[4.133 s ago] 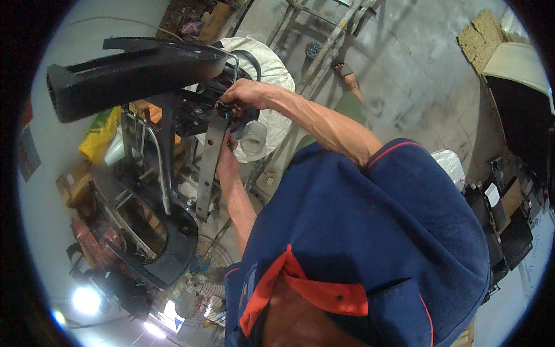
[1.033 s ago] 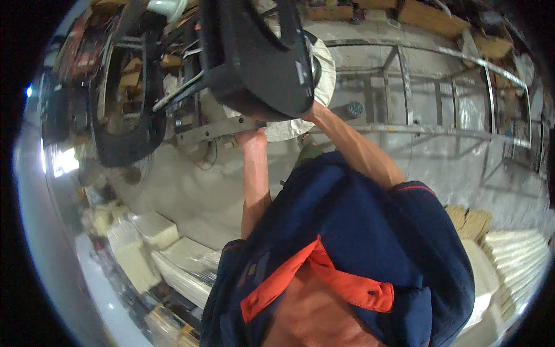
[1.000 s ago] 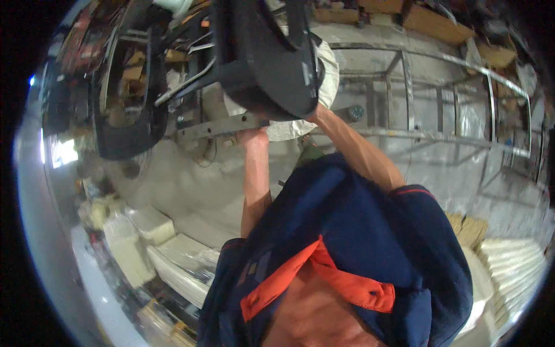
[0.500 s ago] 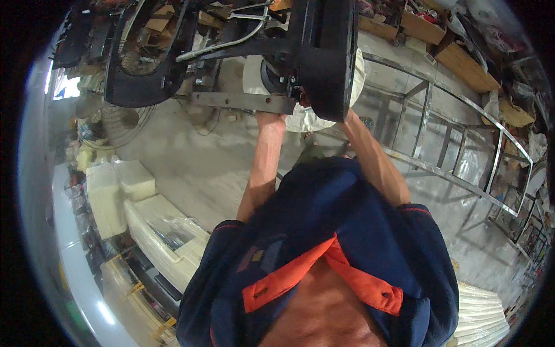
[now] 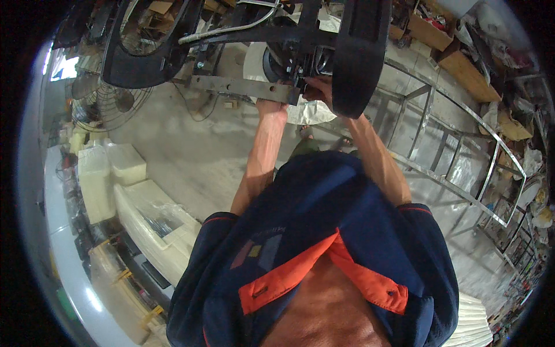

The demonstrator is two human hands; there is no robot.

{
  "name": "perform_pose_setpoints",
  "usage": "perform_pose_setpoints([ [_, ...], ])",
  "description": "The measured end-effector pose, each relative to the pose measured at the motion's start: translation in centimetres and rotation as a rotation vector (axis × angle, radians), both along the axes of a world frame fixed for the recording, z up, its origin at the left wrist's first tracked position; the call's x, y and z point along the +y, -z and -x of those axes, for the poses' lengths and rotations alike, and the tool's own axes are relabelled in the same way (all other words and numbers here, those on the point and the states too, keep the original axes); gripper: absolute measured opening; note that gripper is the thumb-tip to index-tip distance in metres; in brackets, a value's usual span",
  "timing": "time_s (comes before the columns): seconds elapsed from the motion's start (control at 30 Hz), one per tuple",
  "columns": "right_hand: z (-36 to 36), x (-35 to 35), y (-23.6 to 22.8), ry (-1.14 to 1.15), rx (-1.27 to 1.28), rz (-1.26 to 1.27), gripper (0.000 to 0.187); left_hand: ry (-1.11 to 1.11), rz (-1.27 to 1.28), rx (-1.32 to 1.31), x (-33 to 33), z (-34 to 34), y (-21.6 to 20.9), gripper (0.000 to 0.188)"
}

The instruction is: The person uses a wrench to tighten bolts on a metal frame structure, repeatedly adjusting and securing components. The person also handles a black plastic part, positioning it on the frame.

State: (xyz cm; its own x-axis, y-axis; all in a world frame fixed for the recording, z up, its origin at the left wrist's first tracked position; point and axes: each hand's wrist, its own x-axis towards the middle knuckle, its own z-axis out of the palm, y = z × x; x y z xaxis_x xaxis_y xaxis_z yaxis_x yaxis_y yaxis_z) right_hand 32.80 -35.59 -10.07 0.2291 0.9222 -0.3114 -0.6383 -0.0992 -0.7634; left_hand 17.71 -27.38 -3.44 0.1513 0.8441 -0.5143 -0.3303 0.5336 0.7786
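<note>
A flat grey metal bar (image 5: 231, 87) with holes along it hangs across the lower side of a black machine frame (image 5: 321, 37). My left hand (image 5: 271, 107) is closed on the bar's right end from below, its fingertips hidden behind it. My right hand (image 5: 321, 90) reaches up past a wide black panel (image 5: 361, 58), which covers part of the wrist. Its fingers are bent together beside the bolts (image 5: 295, 70) near the bar's end; what they pinch, if anything, I cannot make out. A pale metal tube (image 5: 225, 33) runs across the frame further left.
Under the frame is a round white thing (image 5: 312, 113). A welded metal frame (image 5: 425, 115) stands on the right. At left are a wire-caged fan (image 5: 118, 101) and foam-wrapped pieces (image 5: 156, 214). Cardboard boxes (image 5: 468, 72) line the far right.
My right hand has come out from behind the black panel to the bolts at the bar's end. The panel appears further right in view; my left hand stays at the bar.
</note>
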Motion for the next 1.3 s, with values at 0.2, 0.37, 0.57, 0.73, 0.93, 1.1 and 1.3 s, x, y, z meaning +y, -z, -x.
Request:
perform_pose_setpoints([
  [0.2,0.2,-0.5,-1.8,0.044,-0.092,-0.005,0.033,0.041,0.051,0.049,-0.1,-0.2,-1.3,0.024],
  [0.37,0.4,-0.2,-1.8,0.036,-0.124,-0.019,0.033,0.066,-0.025,0.129,0.1,-0.3,-1.1,0.024],
  [0.57,-0.5,-0.6,0.4,0.075,0.003,-0.160,0.033,0.139,-0.127,-0.060,1.1,-0.4,0.9,0.031],
  [0.73,0.3,-0.4,-2.4,0.019,-0.182,-0.078,0.034,0.194,-0.201,0.015,1.4,1.2,3.8,0.025],
  [0.93,0.0,-0.4,-2.8,0.004,-0.296,-0.002,0.034,0.144,-0.084,-0.036,1.2,0.7,2.1,0.020],
  [1.1,1.5,-0.7,-2.7,0.166,-0.126,-0.131,0.034,0.190,-0.102,0.046,-0.8,-0.6,2.7,0.020],
  [1.3,-0.1,-0.7,5.0,0.123,0.064,-0.053,0.034,0.473,-0.107,-0.015,-0.5,1.8,2.4,0.034],
])
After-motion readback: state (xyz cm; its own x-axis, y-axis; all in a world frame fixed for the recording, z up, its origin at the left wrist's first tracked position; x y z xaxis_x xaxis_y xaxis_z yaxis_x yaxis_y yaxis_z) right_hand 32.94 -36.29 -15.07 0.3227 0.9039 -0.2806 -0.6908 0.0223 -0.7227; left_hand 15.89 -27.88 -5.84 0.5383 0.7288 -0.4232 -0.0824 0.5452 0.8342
